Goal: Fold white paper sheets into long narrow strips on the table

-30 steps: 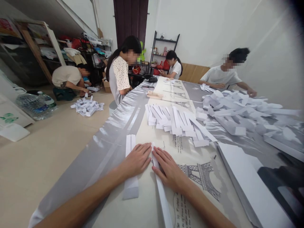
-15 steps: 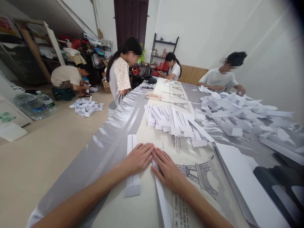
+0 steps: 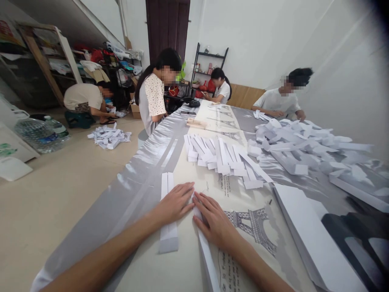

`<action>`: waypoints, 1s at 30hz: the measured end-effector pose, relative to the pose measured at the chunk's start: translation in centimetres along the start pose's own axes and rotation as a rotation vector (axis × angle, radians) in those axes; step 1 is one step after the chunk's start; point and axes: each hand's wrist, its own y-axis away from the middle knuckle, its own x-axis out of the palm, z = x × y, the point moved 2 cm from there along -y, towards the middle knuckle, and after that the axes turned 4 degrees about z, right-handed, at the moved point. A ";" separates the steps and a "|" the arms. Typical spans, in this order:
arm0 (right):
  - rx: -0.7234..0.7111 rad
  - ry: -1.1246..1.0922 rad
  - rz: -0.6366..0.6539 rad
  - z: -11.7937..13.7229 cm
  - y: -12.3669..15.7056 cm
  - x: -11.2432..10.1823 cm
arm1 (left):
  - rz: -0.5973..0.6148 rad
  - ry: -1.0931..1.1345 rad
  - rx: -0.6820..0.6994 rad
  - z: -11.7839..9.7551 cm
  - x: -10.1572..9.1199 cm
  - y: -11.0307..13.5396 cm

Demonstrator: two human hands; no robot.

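My right hand (image 3: 216, 221) lies flat with fingers stretched over the far part of a long, narrow folded paper strip (image 3: 209, 259), pressing on it. My left hand (image 3: 176, 205) is also flat, its fingertips at the strip's far end and almost meeting those of the right. Beneath my left hand and wrist lies a second folded white paper piece (image 3: 168, 244) with a lengthwise seam and a folded flap at its near end. The part of the strip under my fingers is hidden.
A row of folded paper pieces (image 3: 223, 156) lies ahead, with a large paper heap (image 3: 298, 142) at right. White sheets (image 3: 316, 235) and a dark object (image 3: 358, 243) are nearer. Co-workers sit around the tablecloth (image 3: 142, 190); another crouches by a floor pile (image 3: 110, 136).
My fingertips have drawn slightly apart at the strip's far end, and the right hand has slid a little toward me. The view has shifted slightly.
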 end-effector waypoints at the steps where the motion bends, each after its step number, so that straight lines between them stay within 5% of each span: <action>1: -0.003 -0.006 -0.006 0.0 0.0 -0.1 | 0.002 0.000 0.004 0.0 0.1 0.0; 11: 0.003 -0.010 0.039 0.1 0.2 0.0 | 0.053 -0.028 0.003 0.0 0.0 -0.1; 20: 0.011 0.086 0.035 3.7 5.5 0.7 | 0.068 -0.056 -0.068 -0.7 -0.1 -0.4; 30: 0.035 0.116 -0.062 5.1 7.5 1.1 | 0.067 -0.076 -0.062 -0.6 0.3 -0.3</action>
